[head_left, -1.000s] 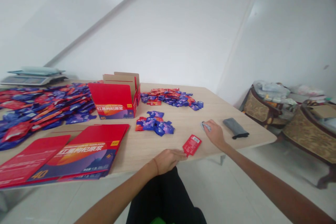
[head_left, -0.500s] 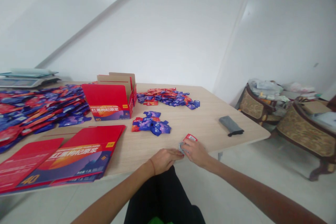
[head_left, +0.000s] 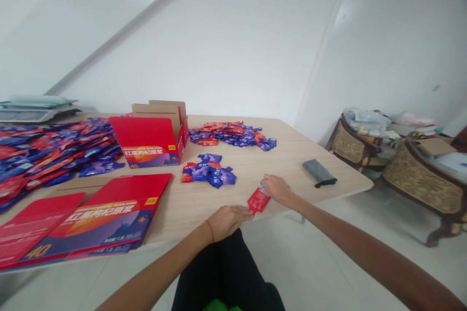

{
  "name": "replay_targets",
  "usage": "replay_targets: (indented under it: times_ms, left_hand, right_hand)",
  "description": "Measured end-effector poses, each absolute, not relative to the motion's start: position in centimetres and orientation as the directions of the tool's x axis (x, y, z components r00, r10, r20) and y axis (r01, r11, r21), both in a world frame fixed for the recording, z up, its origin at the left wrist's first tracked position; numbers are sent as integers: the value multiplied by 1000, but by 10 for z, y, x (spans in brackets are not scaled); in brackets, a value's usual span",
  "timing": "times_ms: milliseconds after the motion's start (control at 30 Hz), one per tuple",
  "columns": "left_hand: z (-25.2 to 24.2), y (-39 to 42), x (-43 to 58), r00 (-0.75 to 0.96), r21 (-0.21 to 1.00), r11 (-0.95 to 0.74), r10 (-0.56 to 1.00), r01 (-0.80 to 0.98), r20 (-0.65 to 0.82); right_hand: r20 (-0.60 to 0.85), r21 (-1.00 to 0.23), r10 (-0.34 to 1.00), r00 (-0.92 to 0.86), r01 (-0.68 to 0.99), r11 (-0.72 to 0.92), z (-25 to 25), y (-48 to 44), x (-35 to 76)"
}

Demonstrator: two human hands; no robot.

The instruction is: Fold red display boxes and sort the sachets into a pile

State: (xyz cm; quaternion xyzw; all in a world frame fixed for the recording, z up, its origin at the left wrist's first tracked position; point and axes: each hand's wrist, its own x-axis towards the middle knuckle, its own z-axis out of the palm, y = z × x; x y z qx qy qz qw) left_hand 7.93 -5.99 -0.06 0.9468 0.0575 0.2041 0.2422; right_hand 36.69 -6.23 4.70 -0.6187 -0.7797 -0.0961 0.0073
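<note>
A red sachet (head_left: pixel 258 200) with white print lies at the table's near edge. My left hand (head_left: pixel 226 221) reaches in from the left, its fingers together and their tips holding the sachet's lower corner at the table edge. My right hand (head_left: pixel 278 188) is closed on a small grey crumpled piece like cloth (head_left: pixel 263 187), which touches the sachet's upper end. To the left of the hands, several blue and red sachets (head_left: pixel 209 172) lie in a small loose pile.
Flattened red cartons (head_left: pixel 109 209) are stacked at the front left, with an open carton (head_left: pixel 148 143) behind them. A large sachet heap (head_left: pixel 54 150) lies left, another (head_left: pixel 233 135) farther back. A grey pouch (head_left: pixel 319 173) rests right. Patterned chairs (head_left: pixel 426 180) stand beyond the table.
My right hand has moved up and to the right with the grey piece, uncovering the red sachet's printed face. My left hand has stayed nearly in place.
</note>
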Motion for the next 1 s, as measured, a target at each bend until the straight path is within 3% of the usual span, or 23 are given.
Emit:
replay_targets:
  times_ms: [100, 233, 333, 433, 767, 1000]
  left_hand:
    - [-1, -60, 80, 913, 477, -879, 206, 14, 353]
    - [-1, -60, 80, 917, 483, -876, 194, 2, 348]
    - [1, -62, 80, 913, 501, -865, 207, 2, 353]
    - [2, -63, 80, 907, 524, -852, 218, -2, 359]
    - [-7, -57, 82, 909, 441, -897, 182, -3, 376]
    - [-8, -58, 81, 904, 417, -909, 187, 10, 385]
  right_hand:
    - [201, 119, 958, -205, 976, 183, 61, -62, 364]
    - [308, 37, 897, -315, 947, 320, 65, -82, 344]
    - [238, 59, 834, -498, 864, 499, 49, -102, 326]
    - [162, 111, 796, -584, 812, 573, 33, -111, 316]
    - [-15, 218, 901, -433, 878, 426, 50, -73, 346]
    - [-34, 225, 941, -337, 915, 335, 57, -53, 369]
